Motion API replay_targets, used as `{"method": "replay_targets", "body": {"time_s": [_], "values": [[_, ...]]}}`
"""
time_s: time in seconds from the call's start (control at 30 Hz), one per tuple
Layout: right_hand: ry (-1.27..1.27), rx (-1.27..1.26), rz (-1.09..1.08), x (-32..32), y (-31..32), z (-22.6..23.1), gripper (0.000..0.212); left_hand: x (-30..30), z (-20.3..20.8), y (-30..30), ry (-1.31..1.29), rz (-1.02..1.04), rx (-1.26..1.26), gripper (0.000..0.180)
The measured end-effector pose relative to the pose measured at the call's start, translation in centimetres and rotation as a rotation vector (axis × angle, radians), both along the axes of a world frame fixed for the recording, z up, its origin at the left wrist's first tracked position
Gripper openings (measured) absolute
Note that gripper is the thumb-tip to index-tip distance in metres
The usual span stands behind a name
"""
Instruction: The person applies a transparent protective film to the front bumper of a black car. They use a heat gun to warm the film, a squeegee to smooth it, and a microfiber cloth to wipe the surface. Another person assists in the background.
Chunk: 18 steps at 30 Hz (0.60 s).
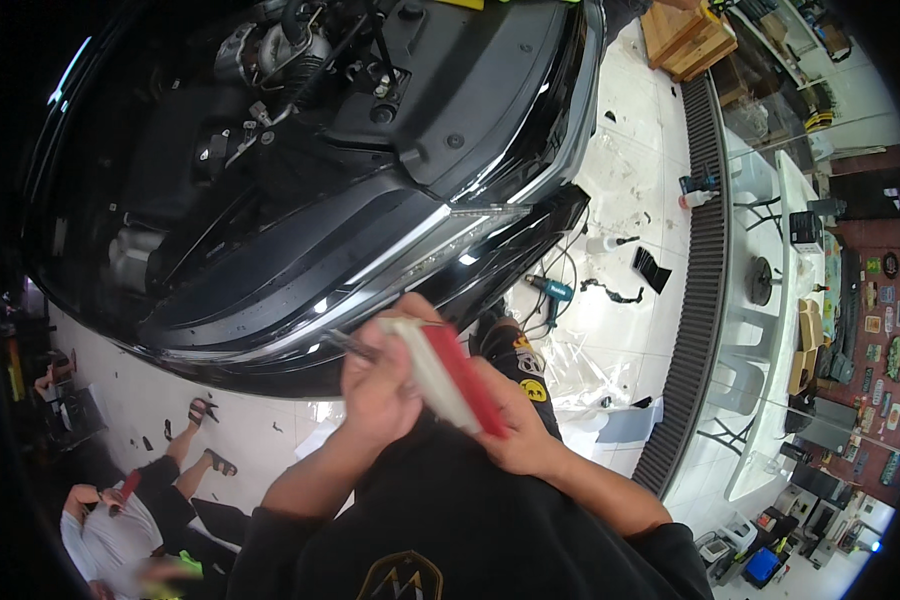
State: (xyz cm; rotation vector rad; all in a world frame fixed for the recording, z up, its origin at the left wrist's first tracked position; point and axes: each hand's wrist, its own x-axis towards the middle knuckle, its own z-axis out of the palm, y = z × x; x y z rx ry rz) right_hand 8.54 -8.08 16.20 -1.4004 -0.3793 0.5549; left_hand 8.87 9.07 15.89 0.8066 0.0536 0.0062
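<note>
Head view: your left hand (375,385) pinches a thin metal tool (348,345), while your right hand (510,425) clasps the red-and-white pad (450,375) chest-high, steadying it beside the car bumper (270,310).

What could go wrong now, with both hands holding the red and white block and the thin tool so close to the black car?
1. The left hand holds a thin metal tool pointing at the glossy black bumper; a slip might scratch it.
2. The right hand supports the red and white block only from below; it may drop.
3. A blue power tool and its cable lie on the white floor nearby, a possible trip hazard.
</note>
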Motion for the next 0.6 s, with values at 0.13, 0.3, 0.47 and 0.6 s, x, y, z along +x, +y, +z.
{"method": "replay_targets", "body": {"time_s": [0.13,0.3,0.47,0.6], "values": [[0.181,-0.184,-0.044,1.2,-1.2,0.2,0.036,1.2,-0.9,-2.5,-0.11,0.036,0.122,0.029],[0.143,0.012,0.02,3.7,-3.3,-0.9,0.036,2.1,-1.3,-3.5,-0.065,-0.052,0.12,0.031],[0.309,0.063,0.18,4.9,-3.1,-2.7,0.03,2.8,-1.0,-3.3,0.079,-0.051,0.169,0.031],[0.171,0.013,0.266,6.4,-3.0,-2.8,0.033,3.0,-1.3,-3.2,0.132,0.045,0.136,0.029]]}}
